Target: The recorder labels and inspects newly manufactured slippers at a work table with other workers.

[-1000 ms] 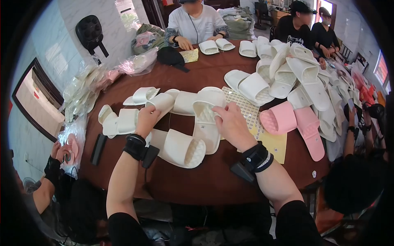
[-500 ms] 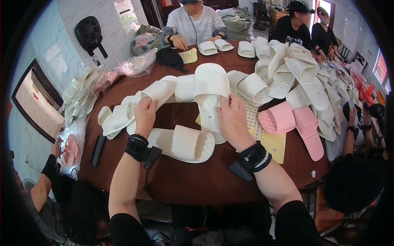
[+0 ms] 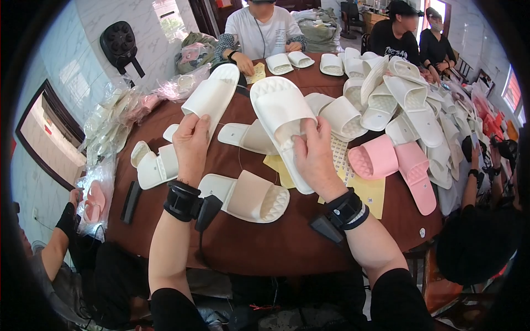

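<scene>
My left hand [image 3: 191, 138] grips a white slide slipper [image 3: 216, 95] by its side and holds it tilted above the table. In my right hand [image 3: 319, 157] is another white slide slipper [image 3: 280, 113], its toe pointing away from me and the thumb near its opening. Below them a white slipper [image 3: 248, 196] lies on the brown tablecloth, near my left wrist. Farther back another white slipper [image 3: 248, 135] lies between the two held ones, partly covered by the right one. A white slipper pair [image 3: 157, 165] rests left of my left hand.
Pink slippers [image 3: 375, 157] and yellow sticker sheets [image 3: 367, 190] lie right of my right hand. A heap of white slippers [image 3: 406, 102] rises at the right. A black bar-shaped object [image 3: 131, 202] lies at the left edge. Other people [image 3: 265, 30] sit around the brown table [image 3: 265, 248].
My left hand has lifted a white slipper up from the group at the left. The slipper in my right hand has tilted to the left, uncovering more of the slipper behind.
</scene>
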A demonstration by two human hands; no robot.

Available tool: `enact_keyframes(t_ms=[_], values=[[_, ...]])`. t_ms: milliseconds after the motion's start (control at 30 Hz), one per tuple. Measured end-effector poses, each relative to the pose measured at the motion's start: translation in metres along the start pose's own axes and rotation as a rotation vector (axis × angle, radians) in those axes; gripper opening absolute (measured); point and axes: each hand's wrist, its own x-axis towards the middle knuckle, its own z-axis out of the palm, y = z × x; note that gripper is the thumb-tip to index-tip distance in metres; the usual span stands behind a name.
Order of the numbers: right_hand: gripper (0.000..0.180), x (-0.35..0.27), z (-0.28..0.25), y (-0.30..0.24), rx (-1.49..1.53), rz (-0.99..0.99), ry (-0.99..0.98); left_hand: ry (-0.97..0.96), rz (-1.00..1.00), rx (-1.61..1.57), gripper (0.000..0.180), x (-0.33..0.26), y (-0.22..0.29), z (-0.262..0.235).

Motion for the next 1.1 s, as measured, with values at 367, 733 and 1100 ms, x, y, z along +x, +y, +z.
enact_keyframes(t_ms=[367, 733, 1100], values=[[0.051, 0.004, -0.01, 0.009, 0.154, 0.165, 0.008, -0.16, -0.259, -0.291, 0.023, -0.051, 0.06, 0.04], [0.043, 0.01, -0.012, 0.048, 0.031, 0.207, 0.063, -0.774, 0.001, 0.114, 0.029, -0.131, 0.059, 0.059], [0.047, 0.004, -0.008, 0.049, -0.019, 0.211, -0.016, -0.818, 0.568, 0.944, 0.058, -0.138, 0.02, 0.018]])
